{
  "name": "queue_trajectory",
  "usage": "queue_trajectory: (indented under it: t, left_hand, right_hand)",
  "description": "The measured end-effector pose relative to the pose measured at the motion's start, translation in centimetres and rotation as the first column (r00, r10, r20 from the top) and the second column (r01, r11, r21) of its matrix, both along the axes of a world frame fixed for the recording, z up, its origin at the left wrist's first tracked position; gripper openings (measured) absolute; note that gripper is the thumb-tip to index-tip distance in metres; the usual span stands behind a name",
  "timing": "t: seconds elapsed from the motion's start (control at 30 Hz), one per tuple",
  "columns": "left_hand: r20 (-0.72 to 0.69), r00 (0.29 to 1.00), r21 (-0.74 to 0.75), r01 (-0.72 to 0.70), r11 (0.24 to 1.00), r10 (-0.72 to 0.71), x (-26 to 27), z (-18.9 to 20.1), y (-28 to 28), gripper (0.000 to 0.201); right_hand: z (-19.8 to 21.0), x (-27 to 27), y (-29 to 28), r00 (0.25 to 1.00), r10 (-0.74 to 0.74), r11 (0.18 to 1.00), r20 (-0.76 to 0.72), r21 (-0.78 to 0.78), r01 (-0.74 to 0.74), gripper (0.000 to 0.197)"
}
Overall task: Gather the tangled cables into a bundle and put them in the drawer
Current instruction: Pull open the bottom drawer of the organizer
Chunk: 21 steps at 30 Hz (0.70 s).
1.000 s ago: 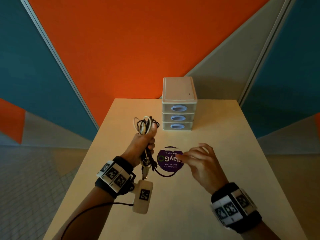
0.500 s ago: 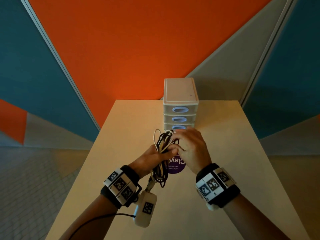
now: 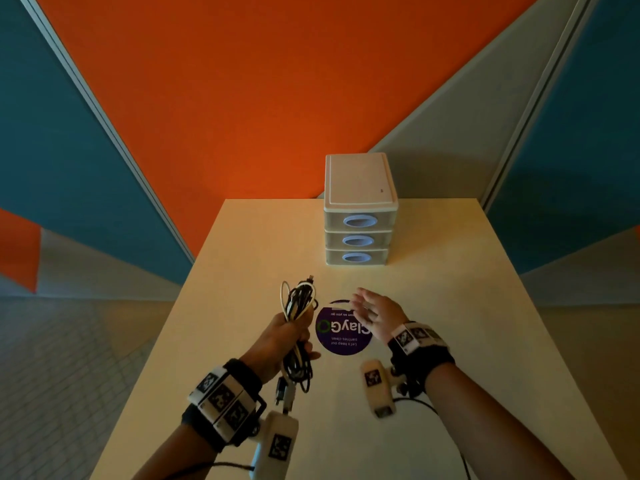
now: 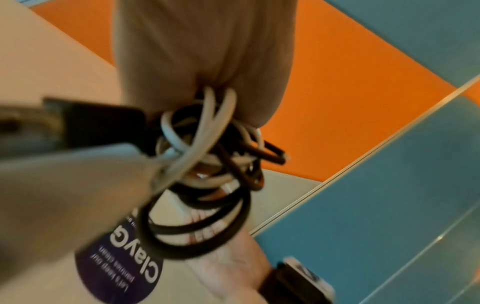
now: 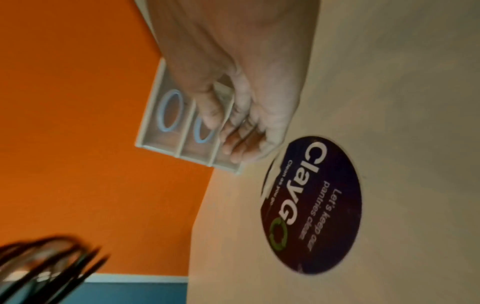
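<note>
My left hand [image 3: 282, 336] grips a bundle of black and white cables [image 3: 298, 301] upright above the table; loops stick out above the fist and more loops and plugs hang below it. The left wrist view shows those hanging cable loops [image 4: 205, 181] under my closed fist. My right hand [image 3: 375, 311] hovers over the purple round sticker [image 3: 341, 336], fingers relaxed, holding nothing. A small white three-drawer unit [image 3: 360, 216] stands at the back of the table, all drawers closed; it shows behind my right hand's fingers [image 5: 233, 127] as the drawer unit [image 5: 168, 115].
The beige table [image 3: 467, 323] ends at a drop on the left, with tiled floor below. Orange and blue wall panels rise behind the drawer unit. Camera pods hang from both wrists near the table's front.
Half a second ago my right hand touched the bundle in my left hand. It has let go and drawn back to the right; the left hand still holds the cables.
</note>
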<state>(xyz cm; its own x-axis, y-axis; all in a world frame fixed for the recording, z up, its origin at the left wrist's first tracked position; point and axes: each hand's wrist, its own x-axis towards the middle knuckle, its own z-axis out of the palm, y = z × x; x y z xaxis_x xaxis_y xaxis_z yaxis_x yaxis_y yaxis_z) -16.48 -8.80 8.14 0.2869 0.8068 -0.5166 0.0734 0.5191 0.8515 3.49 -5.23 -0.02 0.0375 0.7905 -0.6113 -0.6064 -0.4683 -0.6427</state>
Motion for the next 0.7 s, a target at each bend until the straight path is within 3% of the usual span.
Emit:
queue_trajectory:
  t: [0.07, 0.17, 0.3, 0.57, 0.7]
  left_hand:
    - [-0.042, 0.999, -0.046, -0.014, 0.999, 0.012, -0.2, -0.8, -0.5, 0.024]
    - [-0.077, 0.997, -0.082, -0.028, 0.996, 0.022, -0.6, -1.6, -1.4, 0.027]
    - [-0.094, 0.993, -0.138, -0.081, 0.987, 0.068, -1.7, -2.3, -1.9, 0.030]
    - [-0.165, 0.967, -0.232, -0.231, 0.945, 0.196, -3.0, -3.3, -1.4, 0.029]
    - [-0.197, 0.969, -0.218, -0.193, 0.957, 0.151, -2.3, -2.9, -0.2, 0.017]
  right_hand:
    - [-1.3, 0.4, 1.9, 0.995, -0.101, 0.993, -0.024, -0.057, 0.100, 0.028]
    - [-1.7, 0.3, 5.0, 0.975, -0.183, 0.981, -0.128, -0.083, 0.173, 0.037]
    - [-1.3, -0.2, 8.7, 0.907, -0.309, 0.951, -0.286, -0.113, 0.288, 0.034]
    - [-2.2, 0.1, 11.3, 0.837, -0.457, 0.889, -0.302, -0.172, 0.423, 0.017]
    - [-2.3, -0.7, 8.9, 0.824, -0.470, 0.883, -0.315, -0.180, 0.434, 0.016]
